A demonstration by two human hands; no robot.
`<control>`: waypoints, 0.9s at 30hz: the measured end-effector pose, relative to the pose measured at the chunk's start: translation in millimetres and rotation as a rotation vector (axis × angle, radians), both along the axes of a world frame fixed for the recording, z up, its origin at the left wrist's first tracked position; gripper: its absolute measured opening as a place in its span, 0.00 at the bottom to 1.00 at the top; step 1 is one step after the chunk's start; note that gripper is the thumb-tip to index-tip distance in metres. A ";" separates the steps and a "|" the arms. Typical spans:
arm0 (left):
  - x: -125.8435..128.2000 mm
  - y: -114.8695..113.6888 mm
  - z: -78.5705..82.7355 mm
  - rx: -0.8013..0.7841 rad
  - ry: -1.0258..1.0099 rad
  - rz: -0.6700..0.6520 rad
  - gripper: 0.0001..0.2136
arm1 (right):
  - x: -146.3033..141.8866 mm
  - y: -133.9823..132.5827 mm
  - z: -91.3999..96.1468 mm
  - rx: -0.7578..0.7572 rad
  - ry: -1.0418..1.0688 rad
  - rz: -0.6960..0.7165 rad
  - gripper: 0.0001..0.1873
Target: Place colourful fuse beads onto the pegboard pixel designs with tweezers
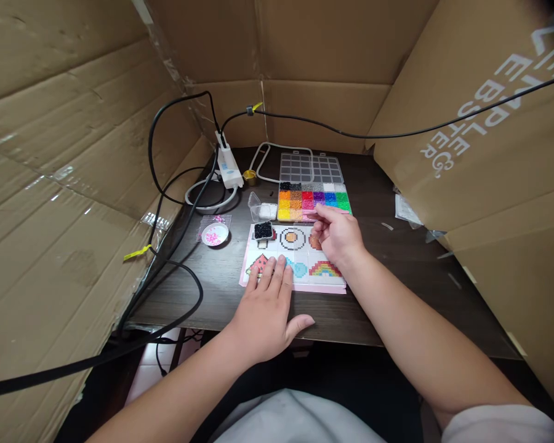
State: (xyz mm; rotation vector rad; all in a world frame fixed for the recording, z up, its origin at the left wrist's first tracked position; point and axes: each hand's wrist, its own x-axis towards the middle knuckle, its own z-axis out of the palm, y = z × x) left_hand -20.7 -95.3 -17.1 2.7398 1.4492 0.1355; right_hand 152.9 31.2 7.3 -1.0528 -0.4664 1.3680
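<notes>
My left hand (pixel 271 307) lies flat with its fingers stretched over a pattern sheet (pixel 300 287) of pixel pictures, among them a watermelon slice and a rainbow. Above the sheet's upper right, my right hand (pixel 339 234) pinches what looks like pink tweezers (pixel 310 213); their tip points left, at the near edge of a bead box. That bead box (pixel 278 206) has compartments of beads sorted by colour. A little tray (pixel 264 239) of black beads rests on the sheet's upper left. Whether a bead is in the tip is too small to tell.
Left of the sheet, a white dish (pixel 204 240) of pink beads stands on a clear pegboard (pixel 226 219). Behind are a small clear case (pixel 255 210), a gold cup (pixel 250 176) and a power strip (pixel 229 163). Black cables (pixel 198 277) loop at left; cardboard walls (pixel 323 46) enclose the table.
</notes>
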 end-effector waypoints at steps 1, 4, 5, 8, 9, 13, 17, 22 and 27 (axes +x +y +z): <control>0.6 0.1 0.1 0.002 -0.003 0.003 0.42 | -0.2 -0.3 0.4 -0.002 -0.004 0.002 0.08; 2.2 0.9 0.1 0.007 -0.006 0.014 0.41 | -0.1 -0.1 1.1 -0.005 0.005 -0.024 0.07; 2.7 1.2 0.1 0.006 -0.001 0.017 0.41 | 0.0 0.1 1.1 -0.006 0.011 -0.034 0.07; 3.5 2.3 0.3 0.002 0.020 0.024 0.41 | -0.1 1.0 0.5 -0.015 0.015 -0.023 0.07; 3.6 2.6 0.3 0.001 0.025 0.025 0.41 | -0.2 1.2 0.2 -0.017 0.013 -0.016 0.08; 3.7 3.0 0.8 0.000 0.032 0.032 0.41 | 0.6 1.7 1.4 -0.013 0.047 -0.031 0.07; 4.2 3.0 2.2 -0.002 0.052 0.043 0.41 | 6.2 1.8 9.3 0.041 0.166 -0.057 0.05; 4.5 3.0 2.8 -0.018 0.059 0.047 0.42 | 15.8 2.7 18.9 0.127 0.282 -0.076 0.09; 3.6 3.1 2.1 -0.030 0.035 0.048 0.41 | 21.5 3.4 21.5 0.149 0.370 -0.060 0.12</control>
